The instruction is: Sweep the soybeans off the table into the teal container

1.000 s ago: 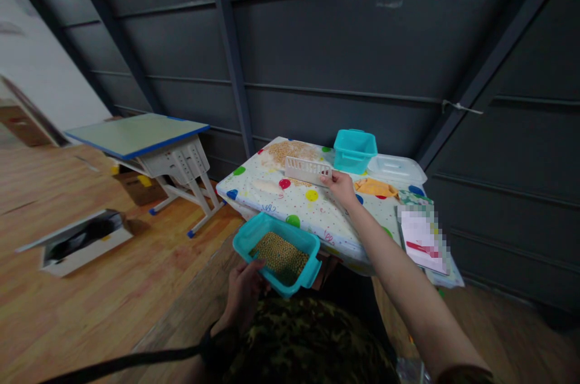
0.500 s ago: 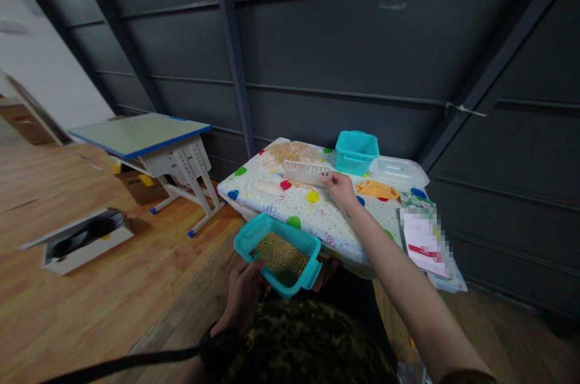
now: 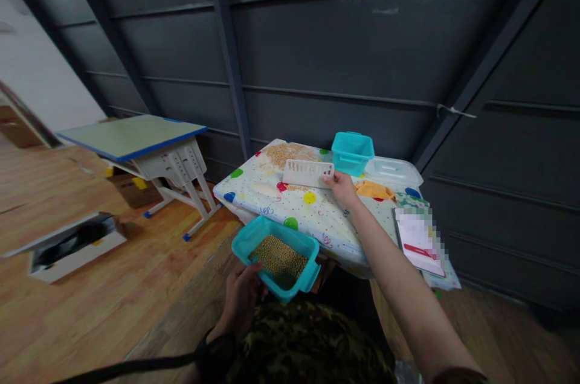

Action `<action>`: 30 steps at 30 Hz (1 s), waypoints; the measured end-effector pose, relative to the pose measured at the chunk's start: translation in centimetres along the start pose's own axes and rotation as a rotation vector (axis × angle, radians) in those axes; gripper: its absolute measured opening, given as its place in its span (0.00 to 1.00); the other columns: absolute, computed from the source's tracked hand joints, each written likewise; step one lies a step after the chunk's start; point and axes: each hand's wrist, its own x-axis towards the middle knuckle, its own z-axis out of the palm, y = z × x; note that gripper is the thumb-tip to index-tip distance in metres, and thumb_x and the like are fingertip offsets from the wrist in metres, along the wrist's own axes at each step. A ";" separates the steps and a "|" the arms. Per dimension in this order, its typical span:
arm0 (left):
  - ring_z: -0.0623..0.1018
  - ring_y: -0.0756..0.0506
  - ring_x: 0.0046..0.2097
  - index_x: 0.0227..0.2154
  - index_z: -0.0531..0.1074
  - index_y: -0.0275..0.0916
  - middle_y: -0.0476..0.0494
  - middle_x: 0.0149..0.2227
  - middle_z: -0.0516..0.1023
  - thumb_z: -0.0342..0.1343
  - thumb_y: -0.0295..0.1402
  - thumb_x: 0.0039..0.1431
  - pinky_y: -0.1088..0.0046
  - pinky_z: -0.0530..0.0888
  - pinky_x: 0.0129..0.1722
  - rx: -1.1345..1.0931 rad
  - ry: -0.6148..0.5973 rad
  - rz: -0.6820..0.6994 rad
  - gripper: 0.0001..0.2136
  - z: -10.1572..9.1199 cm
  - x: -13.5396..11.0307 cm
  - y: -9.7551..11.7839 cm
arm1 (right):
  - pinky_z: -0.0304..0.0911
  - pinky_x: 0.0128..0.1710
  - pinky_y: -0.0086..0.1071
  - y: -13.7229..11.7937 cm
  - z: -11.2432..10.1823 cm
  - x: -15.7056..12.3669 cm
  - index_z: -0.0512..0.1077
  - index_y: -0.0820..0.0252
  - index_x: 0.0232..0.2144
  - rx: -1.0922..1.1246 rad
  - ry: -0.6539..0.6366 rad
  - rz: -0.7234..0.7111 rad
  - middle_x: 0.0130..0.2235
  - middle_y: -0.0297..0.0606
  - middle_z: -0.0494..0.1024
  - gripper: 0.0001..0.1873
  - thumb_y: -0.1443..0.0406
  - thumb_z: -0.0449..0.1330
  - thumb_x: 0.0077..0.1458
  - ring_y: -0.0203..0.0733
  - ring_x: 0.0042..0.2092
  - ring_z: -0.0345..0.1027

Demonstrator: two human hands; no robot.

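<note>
My left hand (image 3: 243, 290) grips the near left rim of a teal plastic container (image 3: 254, 226), held tilted at the table's front edge. Soybeans (image 3: 280, 260) cover its bottom. In my right hand (image 3: 343, 187) is the right end of a white slotted plastic basket (image 3: 304, 176), pinched between thumb and fingers. The basket stands low over the tabletop, its long side toward me. Behind it spreads a heap of soybeans (image 3: 290, 153), with a small line of loose beans (image 3: 296, 188) just in front. A whitish patch of fine material (image 3: 267, 189) lies to the left.
A balloon-print cloth covers the table (image 3: 272, 210). At its back right stand a second teal container (image 3: 352, 157) and a clear lid (image 3: 394, 171). An orange cloth (image 3: 374, 190) and a tablet (image 3: 419, 242) lie to the right. A desk (image 3: 136, 136) stands left.
The white basket has shifted slightly right over the cloth with my right hand, and its slotted side shows more. My left hand keeps the container in nearly the same place. The view has turned a little.
</note>
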 end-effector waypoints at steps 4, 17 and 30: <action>0.70 0.49 0.15 0.19 0.73 0.41 0.52 0.14 0.71 0.70 0.39 0.48 0.73 0.63 0.15 -0.009 -0.002 -0.010 0.13 -0.1 0.2 -0.1 | 0.68 0.41 0.38 0.0 0.6 0.1 0.76 0.56 0.28 -0.008 0.012 -0.019 0.27 0.34 0.77 0.16 0.50 0.67 0.53 0.49 0.38 0.70; 0.72 0.48 0.16 0.20 0.73 0.41 0.52 0.15 0.72 0.72 0.39 0.48 0.73 0.65 0.16 -0.027 -0.015 -0.019 0.14 0.4 -0.3 0.1 | 0.68 0.40 0.40 0.3 -1.5 0.0 0.80 0.60 0.30 0.023 -0.097 0.049 0.34 0.39 0.82 0.21 0.48 0.70 0.49 0.48 0.38 0.72; 0.72 0.48 0.17 0.19 0.72 0.40 0.52 0.15 0.72 0.77 0.45 0.41 0.74 0.64 0.16 -0.040 -0.054 -0.034 0.20 1.2 -0.7 0.3 | 0.71 0.44 0.45 0.4 -4.6 -0.7 0.81 0.59 0.32 0.009 0.106 0.061 0.35 0.41 0.86 0.19 0.50 0.69 0.46 0.52 0.38 0.76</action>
